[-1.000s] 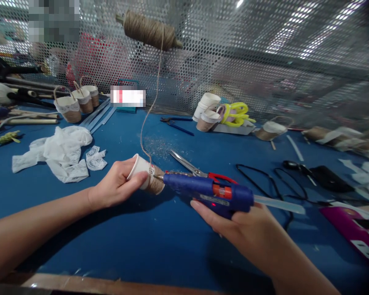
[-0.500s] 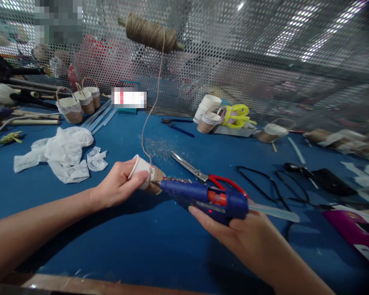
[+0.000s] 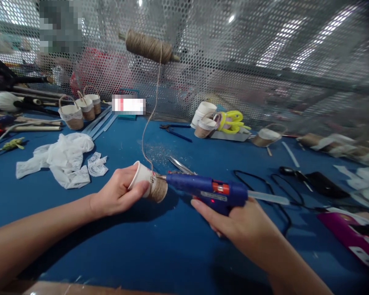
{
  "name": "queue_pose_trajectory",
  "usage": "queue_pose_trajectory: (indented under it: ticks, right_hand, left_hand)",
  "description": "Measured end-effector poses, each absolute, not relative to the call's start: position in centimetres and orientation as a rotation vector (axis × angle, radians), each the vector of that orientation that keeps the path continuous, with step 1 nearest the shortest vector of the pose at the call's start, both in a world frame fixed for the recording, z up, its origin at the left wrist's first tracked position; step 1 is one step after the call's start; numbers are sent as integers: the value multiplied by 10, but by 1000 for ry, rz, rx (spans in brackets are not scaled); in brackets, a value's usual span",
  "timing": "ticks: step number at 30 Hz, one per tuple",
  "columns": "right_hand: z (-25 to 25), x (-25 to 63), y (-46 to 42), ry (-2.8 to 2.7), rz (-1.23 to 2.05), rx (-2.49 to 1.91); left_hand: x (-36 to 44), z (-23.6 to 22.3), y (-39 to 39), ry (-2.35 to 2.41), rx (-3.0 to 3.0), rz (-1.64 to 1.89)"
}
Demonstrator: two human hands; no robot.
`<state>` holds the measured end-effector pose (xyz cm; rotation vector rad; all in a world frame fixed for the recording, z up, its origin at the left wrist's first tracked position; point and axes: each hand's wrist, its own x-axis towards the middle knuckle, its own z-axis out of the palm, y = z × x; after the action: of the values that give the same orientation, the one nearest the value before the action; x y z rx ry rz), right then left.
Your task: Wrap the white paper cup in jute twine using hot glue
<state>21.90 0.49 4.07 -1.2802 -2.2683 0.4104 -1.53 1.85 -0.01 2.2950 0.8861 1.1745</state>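
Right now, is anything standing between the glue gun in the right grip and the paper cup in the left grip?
Nothing visible: the glue gun has its nozzle at the paper cup, though contact can't be told. The twine reaches the cup close beside the nozzle tip; the scissors lie beyond the gun.

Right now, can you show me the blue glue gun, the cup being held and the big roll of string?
Blue glue gun [image 3: 199,185]: head view, on its blue body.
Cup [image 3: 158,190]: head view, on its string-wrapped part.
Roll of string [image 3: 148,46]: head view, on the middle of the windings.
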Motion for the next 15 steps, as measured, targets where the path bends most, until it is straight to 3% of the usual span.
queue_pose_trajectory:
  ticks: [4, 8, 15]
  right_hand:
    - [46, 214, 10, -2093, 898, -1478]
    - [47, 220, 31, -1894, 1032, -1500]
    - [29, 241, 99, -1833, 584, -1955]
  left_hand:
    - [-15, 1, 17, 844, 2344, 1218]
    - [-15, 1, 16, 846, 2356, 1184]
    - [-15, 2, 14, 857, 2313, 1146]
